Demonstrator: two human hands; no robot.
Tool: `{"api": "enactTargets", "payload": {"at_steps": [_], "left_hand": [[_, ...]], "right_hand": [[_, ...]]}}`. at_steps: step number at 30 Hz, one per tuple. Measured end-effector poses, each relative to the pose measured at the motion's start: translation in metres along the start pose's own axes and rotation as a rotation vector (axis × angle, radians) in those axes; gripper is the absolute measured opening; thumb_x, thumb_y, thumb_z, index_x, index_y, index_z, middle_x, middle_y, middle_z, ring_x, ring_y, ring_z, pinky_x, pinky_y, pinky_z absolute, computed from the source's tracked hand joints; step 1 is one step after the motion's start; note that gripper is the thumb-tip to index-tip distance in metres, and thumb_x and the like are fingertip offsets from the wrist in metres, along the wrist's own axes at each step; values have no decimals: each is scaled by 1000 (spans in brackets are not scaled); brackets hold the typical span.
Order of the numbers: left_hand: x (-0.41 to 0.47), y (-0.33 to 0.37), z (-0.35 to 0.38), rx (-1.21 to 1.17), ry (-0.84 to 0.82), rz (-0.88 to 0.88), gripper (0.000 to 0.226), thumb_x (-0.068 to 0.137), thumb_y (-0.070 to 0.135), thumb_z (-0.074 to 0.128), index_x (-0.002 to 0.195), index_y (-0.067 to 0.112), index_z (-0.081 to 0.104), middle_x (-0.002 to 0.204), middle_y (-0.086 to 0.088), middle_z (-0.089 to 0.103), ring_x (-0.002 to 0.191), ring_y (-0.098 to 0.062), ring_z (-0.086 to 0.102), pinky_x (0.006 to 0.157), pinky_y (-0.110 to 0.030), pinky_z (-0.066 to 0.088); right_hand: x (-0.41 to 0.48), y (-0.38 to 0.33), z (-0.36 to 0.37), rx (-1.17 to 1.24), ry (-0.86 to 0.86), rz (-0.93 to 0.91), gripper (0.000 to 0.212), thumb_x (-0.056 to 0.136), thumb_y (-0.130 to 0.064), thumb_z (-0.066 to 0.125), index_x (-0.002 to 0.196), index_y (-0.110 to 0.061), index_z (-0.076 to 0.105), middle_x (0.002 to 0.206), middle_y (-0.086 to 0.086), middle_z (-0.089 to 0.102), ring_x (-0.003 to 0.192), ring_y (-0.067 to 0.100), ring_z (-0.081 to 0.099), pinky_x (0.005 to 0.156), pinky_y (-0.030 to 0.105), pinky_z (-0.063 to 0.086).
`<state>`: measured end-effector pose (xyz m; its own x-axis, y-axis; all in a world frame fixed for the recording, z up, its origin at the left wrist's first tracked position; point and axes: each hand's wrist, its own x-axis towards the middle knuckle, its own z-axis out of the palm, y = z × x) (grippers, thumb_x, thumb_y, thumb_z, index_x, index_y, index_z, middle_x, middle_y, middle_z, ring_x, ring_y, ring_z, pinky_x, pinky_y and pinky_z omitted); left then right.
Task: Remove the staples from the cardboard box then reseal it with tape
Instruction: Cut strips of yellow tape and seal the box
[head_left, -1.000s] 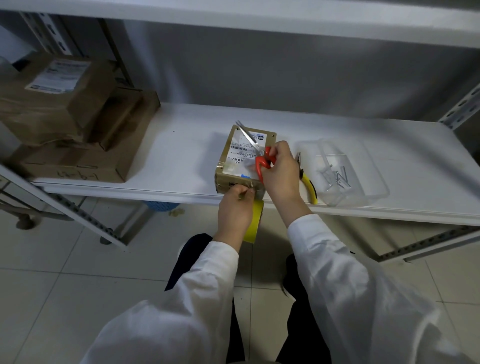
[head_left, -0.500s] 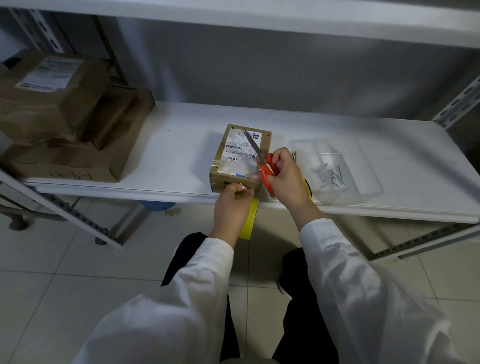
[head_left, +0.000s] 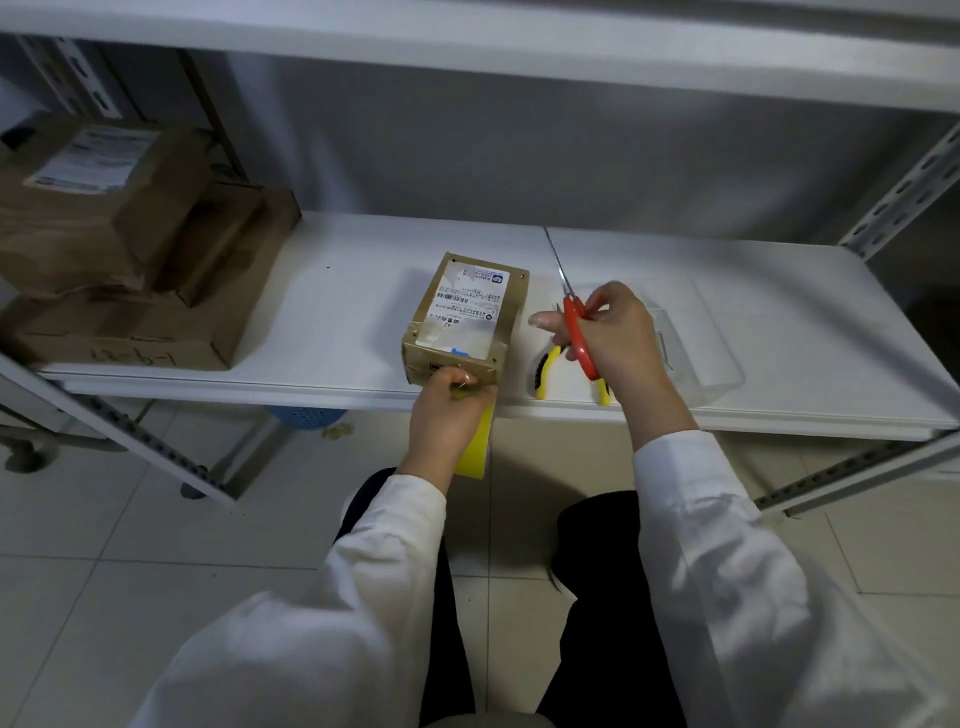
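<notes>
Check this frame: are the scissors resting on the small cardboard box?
No. The right hand holds the orange-handled scissors in the air, to the right of the small cardboard box.

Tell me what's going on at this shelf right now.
A person in white sleeves is working on a small labelled cardboard box at the front edge of a white shelf. The left hand holds a yellow tape roll against the box's near end. The right hand holds red-handled scissors off to the right of the box. Yellow-handled pliers lie on the shelf beside a clear plastic tray. Larger brown boxes are stacked at the left.
</notes>
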<state>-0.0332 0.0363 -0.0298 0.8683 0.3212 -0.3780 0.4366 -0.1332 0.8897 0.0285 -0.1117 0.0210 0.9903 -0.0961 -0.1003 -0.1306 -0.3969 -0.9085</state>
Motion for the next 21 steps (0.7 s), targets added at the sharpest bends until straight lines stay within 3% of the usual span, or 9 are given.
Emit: {"api": "enactTargets", "payload": {"at_steps": [3, 5, 7, 9, 13, 17, 21], "left_hand": [[-1, 1, -1, -39, -10, -18, 22, 65, 34, 73, 71, 25, 53, 96, -10, 65, 87, -35, 66, 82, -49, 55], [-6, 6, -4, -57, -12, -7, 17, 78, 20, 71, 79, 18, 54, 90, -10, 63, 71, -27, 64, 67, -34, 58], [-6, 5, -5, -46, -17, 27, 12, 86, 14, 64, 89, 10, 54, 79, -1, 56, 61, -12, 55, 44, -11, 47], [-8, 5, -8, -38, -15, 51, 9, 89, 15, 60, 93, 10, 53, 75, 8, 47, 62, -3, 46, 37, -3, 37], [-6, 4, -12, -52, -11, 48, 8, 91, 18, 58, 95, 12, 55, 80, 4, 50, 63, -2, 46, 38, -7, 37], [-6, 5, -14, -63, 1, 30, 6, 91, 14, 56, 96, 11, 56, 76, 4, 51, 63, -9, 50, 38, -6, 39], [-2, 2, -17, -65, 23, -2, 2, 88, 17, 59, 89, 16, 60, 99, -7, 57, 86, -25, 57, 76, -30, 51]], "right_hand": [[-9, 2, -7, -61, -7, 86, 53, 59, -50, 84, 78, -18, 45, 74, 10, 70, 54, 16, 62, 62, 32, 54], [-14, 7, -7, -40, -23, 121, 50, 61, -48, 84, 76, -19, 45, 74, 12, 69, 52, 17, 61, 56, 29, 49], [-16, 12, -6, 5, -24, 149, 49, 62, -45, 84, 77, -18, 46, 71, 12, 69, 51, 17, 60, 53, 27, 46], [-18, 16, -5, 50, -9, 179, 49, 63, -46, 83, 79, -14, 49, 67, 11, 68, 50, 15, 59, 50, 25, 44], [-18, 19, -6, 22, -35, 205, 47, 64, -49, 81, 75, -12, 54, 63, 10, 68, 45, 12, 57, 48, 23, 42], [-21, 17, -9, -76, -236, 188, 39, 62, -37, 85, 73, -14, 56, 60, 8, 65, 44, 12, 54, 48, 23, 43], [-24, 18, -19, -301, -452, 127, 43, 60, -40, 84, 74, -18, 50, 64, 6, 63, 51, 14, 52, 55, 26, 42]]}}
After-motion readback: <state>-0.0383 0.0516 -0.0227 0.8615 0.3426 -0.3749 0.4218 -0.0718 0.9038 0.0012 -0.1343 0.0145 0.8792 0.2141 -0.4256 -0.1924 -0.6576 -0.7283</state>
